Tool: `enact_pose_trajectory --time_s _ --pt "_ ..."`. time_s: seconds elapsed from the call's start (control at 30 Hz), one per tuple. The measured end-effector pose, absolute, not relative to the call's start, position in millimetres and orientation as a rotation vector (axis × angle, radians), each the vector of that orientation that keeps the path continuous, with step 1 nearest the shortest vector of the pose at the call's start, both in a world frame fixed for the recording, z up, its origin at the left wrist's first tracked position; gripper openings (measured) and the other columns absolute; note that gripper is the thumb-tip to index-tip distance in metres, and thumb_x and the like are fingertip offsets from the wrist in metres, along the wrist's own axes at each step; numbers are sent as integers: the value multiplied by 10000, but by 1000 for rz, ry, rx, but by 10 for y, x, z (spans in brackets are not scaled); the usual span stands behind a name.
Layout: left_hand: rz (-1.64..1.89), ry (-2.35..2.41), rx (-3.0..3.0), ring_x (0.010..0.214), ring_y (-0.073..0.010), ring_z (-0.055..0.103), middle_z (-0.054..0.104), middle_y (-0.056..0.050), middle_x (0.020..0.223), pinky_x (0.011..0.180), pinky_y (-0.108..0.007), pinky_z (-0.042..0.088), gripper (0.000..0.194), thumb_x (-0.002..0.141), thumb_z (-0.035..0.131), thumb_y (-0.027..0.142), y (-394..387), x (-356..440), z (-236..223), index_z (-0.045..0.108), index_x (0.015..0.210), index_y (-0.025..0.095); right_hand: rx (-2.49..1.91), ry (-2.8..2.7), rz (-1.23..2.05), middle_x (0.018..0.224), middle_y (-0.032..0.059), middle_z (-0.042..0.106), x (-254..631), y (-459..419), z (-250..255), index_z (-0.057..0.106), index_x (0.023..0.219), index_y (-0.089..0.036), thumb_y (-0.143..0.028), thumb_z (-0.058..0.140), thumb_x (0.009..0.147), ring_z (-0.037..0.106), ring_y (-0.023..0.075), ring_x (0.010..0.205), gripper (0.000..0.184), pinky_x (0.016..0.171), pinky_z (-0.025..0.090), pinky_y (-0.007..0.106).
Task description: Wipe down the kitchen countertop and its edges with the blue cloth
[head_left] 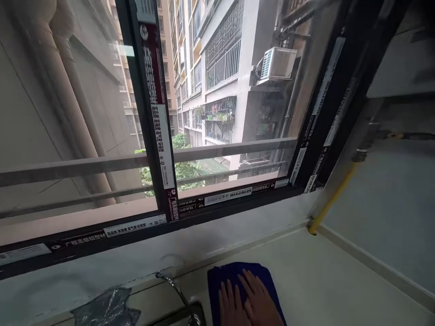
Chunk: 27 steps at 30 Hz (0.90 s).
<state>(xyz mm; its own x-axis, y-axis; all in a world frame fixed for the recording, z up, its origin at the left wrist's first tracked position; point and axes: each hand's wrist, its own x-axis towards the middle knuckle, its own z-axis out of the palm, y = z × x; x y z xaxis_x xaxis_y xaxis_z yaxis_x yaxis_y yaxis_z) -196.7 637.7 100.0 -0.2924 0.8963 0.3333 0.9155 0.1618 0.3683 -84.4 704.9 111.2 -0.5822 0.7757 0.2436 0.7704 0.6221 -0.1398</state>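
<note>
My right hand [246, 301] lies flat, palm down, on a dark blue cloth [234, 274] spread on the pale countertop [316, 280] at the bottom of the view. Its fingers are stretched out and point toward the window. The cloth sits just right of a thin chrome faucet [175, 287]. My left hand is out of view.
A sink edge [190, 317] shows below the faucet, with crumpled clear plastic [105, 308] to its left. A black-framed window [159, 136] with stickers runs above the grey sill. A yellow pipe [333, 199] rises in the right corner beside the wall.
</note>
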Motion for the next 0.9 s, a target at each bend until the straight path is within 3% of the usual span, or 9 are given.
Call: enact_pose_trajectory --time_s 0.07,0.17,0.23,0.37,0.53,0.63,0.77,0.9 --pt "-839 -2294 -1894 1447 -359 331 350 -107 1563 1177 -600 393 589 941 409 504 6385 -2019 1142 364 1466 242 -1248 -2554 35 1615 14 270 -890 7151 1144 346 1513 -282 -331 311 983 264 241 1479 533 1229 265 438" --pt "-818 -2372 -1937 1480 -332 273 309 -91 1591 1209 -580 346 576 963 366 451 6450 -2076 1300 306 1494 235 -1254 -2564 73 1583 77 324 -943 7330 1145 446 1447 -270 -430 484 962 322 295 1434 513 1200 275 527" --pt "-785 -2498 -1994 1464 -301 322 378 -84 1563 1213 -545 350 544 975 335 432 6533 -2080 1263 351 1479 229 -1287 -2563 91 1505 107 414 -956 7449 1106 494 1381 -230 -451 556 940 421 300 1352 497 1134 353 571" --pt "-705 -2607 -2170 1329 -255 519 562 -98 1420 1115 -456 479 468 988 295 341 6653 -2036 961 531 1365 194 -1340 -2556 110 1404 99 497 -938 7579 1002 539 1307 -204 -430 558 948 502 274 1258 426 1062 442 534" --pt "-697 -2555 -2056 1381 -276 458 511 -113 1465 1173 -497 417 476 977 335 322 6669 -2085 1052 480 1406 174 -1330 -2532 94 1402 102 500 -977 7539 1080 536 1309 -203 -436 576 937 510 273 1249 440 1055 450 535" --pt "-742 -2414 -1943 1463 -300 322 388 -60 1556 1227 -536 330 550 951 410 423 6618 -2151 1276 370 1471 251 -1280 -2516 64 1475 112 449 -1035 7455 1196 516 1355 -212 -434 553 944 447 289 1334 468 1124 379 559" --pt "-773 -2349 -1921 1452 -319 334 368 -45 1559 1196 -575 366 541 947 374 491 6476 -2158 1281 384 1454 302 -1266 -2498 38 1590 36 329 -1018 7260 1183 441 1463 -252 -286 330 973 282 245 1470 504 1240 239 451" --pt "-649 -2454 -1970 1448 -340 339 400 -72 1548 1210 -572 347 582 894 481 503 6210 -2089 1221 457 1426 270 -1267 -2507 42 1591 3 318 -885 7002 1009 360 1507 -269 -264 322 918 299 242 1468 590 1226 289 452"
